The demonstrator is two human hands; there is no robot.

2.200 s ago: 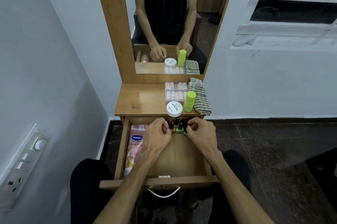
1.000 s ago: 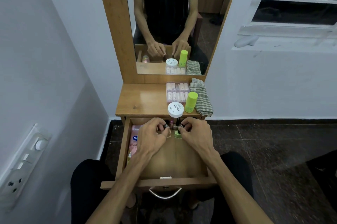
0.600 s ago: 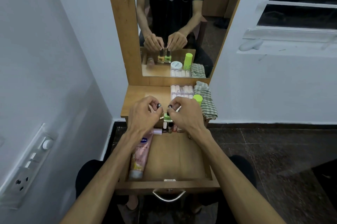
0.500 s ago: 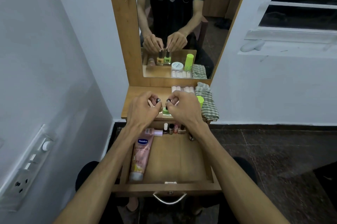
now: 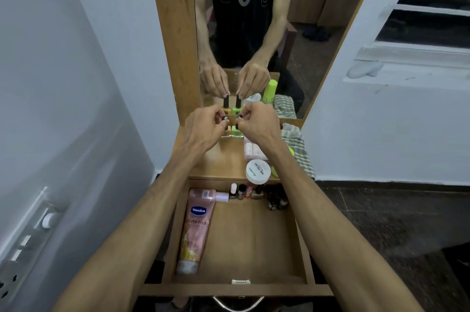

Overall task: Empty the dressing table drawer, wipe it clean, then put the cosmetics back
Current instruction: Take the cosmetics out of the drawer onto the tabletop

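Observation:
My left hand (image 5: 204,124) pinches the black cap of an orange nail polish bottle (image 5: 227,122) at the back of the dressing table top (image 5: 216,161), close to the mirror. Beside it my right hand (image 5: 258,122) pinches the cap of a green nail polish bottle (image 5: 236,131). Both bottles stand on or just above the top. The open drawer (image 5: 254,240) below holds a pink Vaseline tube (image 5: 195,227) along its left side and several small nail polish bottles (image 5: 248,191) at its back edge.
On the table top sit a white nail polish remover jar (image 5: 258,171), a pink pack of small tubes (image 5: 251,150), a lime green bottle (image 5: 291,152) partly behind my right arm, and a striped cloth (image 5: 297,146). A wall switchboard (image 5: 28,240) is at the left.
Both hands lifted the two nail polish bottles out of the drawer's back and carried them up and away to the rear of the table top by the mirror.

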